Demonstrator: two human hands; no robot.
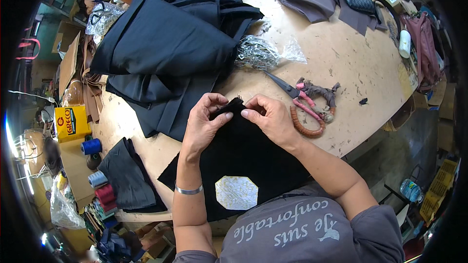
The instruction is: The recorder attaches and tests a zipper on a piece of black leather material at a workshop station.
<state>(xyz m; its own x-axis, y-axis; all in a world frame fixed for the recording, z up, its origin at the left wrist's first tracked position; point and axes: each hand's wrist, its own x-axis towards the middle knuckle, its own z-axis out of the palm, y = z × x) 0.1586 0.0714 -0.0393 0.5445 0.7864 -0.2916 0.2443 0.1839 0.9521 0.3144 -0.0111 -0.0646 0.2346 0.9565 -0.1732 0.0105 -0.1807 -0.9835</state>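
1. Black cloth fills the middle and lower middle of the head view, its upper end bunched up between both hands.
2. I see the left hand pinching that bunch, thumb against fingers; the right hand seems to pinch its edge just beside.
3. I judge the step in hand to be fingertip folding or straightening.
4. Next, I'd say, calls for steady pinches; the scissors, right of centre, lie unheld.
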